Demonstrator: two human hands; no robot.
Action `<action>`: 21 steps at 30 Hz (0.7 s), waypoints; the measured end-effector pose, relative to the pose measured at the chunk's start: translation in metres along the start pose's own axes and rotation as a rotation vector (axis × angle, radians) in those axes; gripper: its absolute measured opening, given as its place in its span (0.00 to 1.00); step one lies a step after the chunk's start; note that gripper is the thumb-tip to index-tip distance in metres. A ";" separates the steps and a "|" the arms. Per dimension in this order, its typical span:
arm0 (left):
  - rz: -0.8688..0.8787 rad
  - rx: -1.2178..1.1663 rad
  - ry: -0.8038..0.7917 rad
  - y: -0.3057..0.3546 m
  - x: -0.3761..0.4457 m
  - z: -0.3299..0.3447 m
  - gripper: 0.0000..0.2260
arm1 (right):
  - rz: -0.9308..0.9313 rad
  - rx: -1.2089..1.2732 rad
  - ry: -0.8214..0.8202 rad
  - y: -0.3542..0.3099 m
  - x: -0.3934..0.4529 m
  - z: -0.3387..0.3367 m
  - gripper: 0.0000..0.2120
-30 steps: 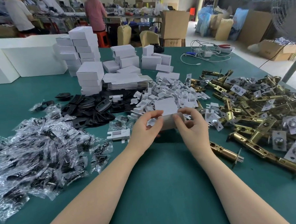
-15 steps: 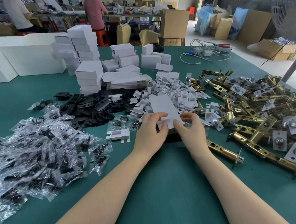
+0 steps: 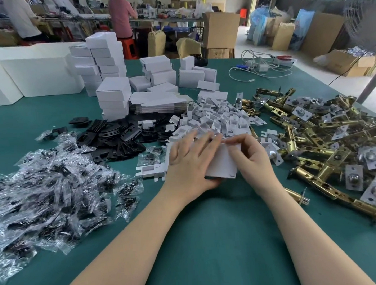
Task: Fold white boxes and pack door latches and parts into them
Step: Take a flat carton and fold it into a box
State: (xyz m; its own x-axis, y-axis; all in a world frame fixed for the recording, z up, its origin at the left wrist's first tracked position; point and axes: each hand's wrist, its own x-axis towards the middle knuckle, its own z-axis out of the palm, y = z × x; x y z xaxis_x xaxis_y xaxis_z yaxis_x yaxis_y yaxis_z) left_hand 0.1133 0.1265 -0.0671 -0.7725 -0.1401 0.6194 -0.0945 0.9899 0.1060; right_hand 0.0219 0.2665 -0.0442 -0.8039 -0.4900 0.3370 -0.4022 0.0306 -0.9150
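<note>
Centre frame, on my green worktop (image 3: 209,239): white box (image 3: 222,162), mostly covered. Left hand (image 3: 190,161) flat-fingered against it; right hand (image 3: 251,158) pinches its blurred top flap.

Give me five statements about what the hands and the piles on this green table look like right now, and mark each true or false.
1. Both hands are on a white cardboard box at the middle of the green table. True.
2. The brass-coloured metal door latches lie heaped on the person's left. False: they are on the right.
3. The clear plastic bags of black parts lie on the left. True.
4. The right hand holds a latch. False: its fingers pinch the box's top edge.
5. The left hand lies on the box with fingers spread. True.
</note>
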 end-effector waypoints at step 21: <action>-0.126 -0.095 0.084 -0.011 0.007 -0.003 0.38 | 0.081 0.098 0.130 0.002 -0.008 0.025 0.04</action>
State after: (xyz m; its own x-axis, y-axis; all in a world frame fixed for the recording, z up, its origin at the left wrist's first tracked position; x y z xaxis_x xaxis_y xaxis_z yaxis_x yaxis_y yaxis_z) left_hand 0.1109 0.1143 -0.0622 -0.7030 -0.2680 0.6588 -0.1245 0.9584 0.2570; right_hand 0.0381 0.2487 -0.0540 -0.8845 -0.3721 0.2814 -0.2945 -0.0224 -0.9554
